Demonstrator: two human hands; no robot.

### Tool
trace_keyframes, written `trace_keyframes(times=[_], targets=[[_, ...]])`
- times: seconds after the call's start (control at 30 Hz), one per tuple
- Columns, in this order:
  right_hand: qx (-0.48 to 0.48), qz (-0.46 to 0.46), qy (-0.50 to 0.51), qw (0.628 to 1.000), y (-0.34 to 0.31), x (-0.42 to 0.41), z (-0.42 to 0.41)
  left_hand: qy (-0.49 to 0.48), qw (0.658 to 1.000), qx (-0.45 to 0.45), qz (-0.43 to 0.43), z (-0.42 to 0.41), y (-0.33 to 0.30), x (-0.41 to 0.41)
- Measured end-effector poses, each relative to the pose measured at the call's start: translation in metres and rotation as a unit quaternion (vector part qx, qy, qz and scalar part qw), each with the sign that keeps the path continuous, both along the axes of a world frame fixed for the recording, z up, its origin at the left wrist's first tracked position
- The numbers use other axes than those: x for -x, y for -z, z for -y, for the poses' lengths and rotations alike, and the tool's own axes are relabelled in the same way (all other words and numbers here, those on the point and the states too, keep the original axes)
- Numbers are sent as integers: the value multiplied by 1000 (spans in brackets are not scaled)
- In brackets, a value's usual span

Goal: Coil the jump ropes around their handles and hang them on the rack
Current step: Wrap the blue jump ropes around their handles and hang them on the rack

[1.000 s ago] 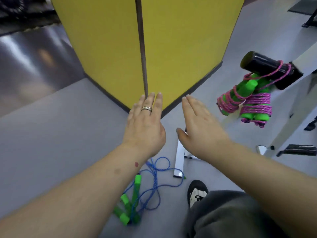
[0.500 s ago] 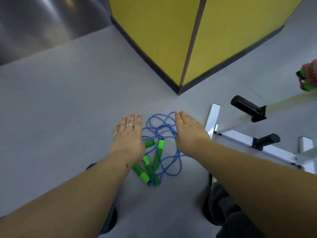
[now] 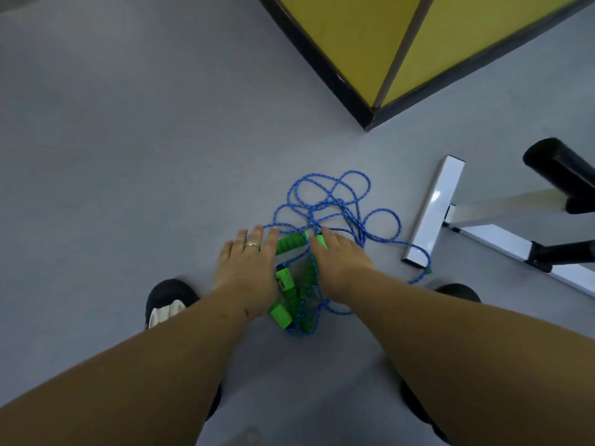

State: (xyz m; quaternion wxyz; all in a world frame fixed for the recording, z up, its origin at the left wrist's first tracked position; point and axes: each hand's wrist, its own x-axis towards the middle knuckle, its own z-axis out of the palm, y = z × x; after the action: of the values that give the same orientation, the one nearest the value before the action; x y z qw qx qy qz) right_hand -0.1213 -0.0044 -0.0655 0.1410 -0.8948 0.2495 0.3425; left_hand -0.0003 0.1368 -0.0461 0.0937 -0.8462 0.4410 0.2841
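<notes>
A tangle of blue jump rope point(image 3: 335, 204) with several green handles point(image 3: 289, 244) lies on the grey floor in front of me. My left hand point(image 3: 248, 268) hovers flat over the left side of the handles, fingers apart, a ring on one finger. My right hand point(image 3: 341, 262) reaches down over the right side, fingers spread across rope and handles. I cannot tell whether either hand touches the pile. The white rack point(image 3: 434, 210) with black pegs point(image 3: 560, 165) stands to the right.
A yellow pillar with a dark base point(image 3: 360, 101) rises at the top centre. My two shoes point(image 3: 167, 300) stand on either side of the rope pile. Grey floor spreads to the left.
My view has tipped down from the rack to the floor. Both hands have dropped towards the blue rope and now sit right over the green handles. The hung pink rope has left the view.
</notes>
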Motion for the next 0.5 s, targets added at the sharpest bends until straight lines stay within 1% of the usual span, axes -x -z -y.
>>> trace_keyframes(times=[0.2, 0.33, 0.5], targets=[[-60, -73, 3, 995, 39, -10, 1, 21, 999, -38, -17, 11, 8, -8], [-77, -121, 12, 990, 53, -16, -2, 36, 999, -21, -17, 17, 11, -8], [-97, -120, 39, 987, 62, -26, -1, 42, 999, -1, -21, 16, 8, -5]])
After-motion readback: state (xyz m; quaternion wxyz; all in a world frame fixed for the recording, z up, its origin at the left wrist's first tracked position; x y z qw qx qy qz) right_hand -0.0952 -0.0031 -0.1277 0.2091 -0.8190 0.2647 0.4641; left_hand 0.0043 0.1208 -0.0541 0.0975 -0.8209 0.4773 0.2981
